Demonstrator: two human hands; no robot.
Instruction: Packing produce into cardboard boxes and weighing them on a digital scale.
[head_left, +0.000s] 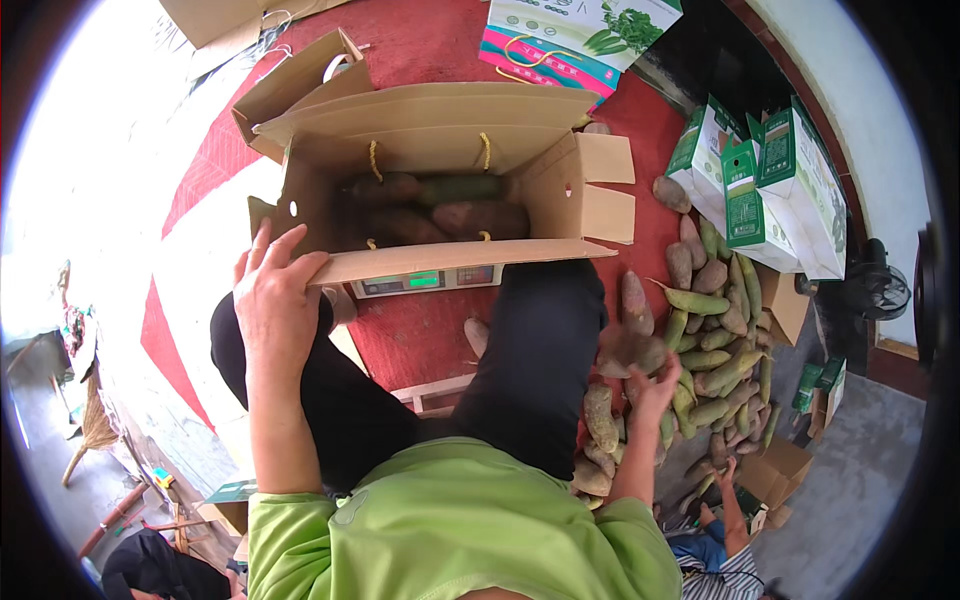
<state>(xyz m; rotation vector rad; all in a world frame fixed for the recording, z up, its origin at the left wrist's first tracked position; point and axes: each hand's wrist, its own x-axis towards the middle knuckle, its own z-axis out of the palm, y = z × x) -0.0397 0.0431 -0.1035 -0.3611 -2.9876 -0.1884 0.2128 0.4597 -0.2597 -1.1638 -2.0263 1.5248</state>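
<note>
My left hand grips the front left corner of an open cardboard box, its fingers over the edge. Inside lie several root vegetables: dark brownish ones and a long green radish. Yellow cord handles show on the box's walls. Beneath the box is a scale with a lit green display. On my right, my right hand is closed around a brownish root vegetable, smeared by motion, at the near edge of the heap.
A heap of green radishes and brownish roots covers the red mat at right. Green-and-white cartons stand behind it, beside a black fan. A smaller box sits at far left. Another person's hand reaches in at lower right.
</note>
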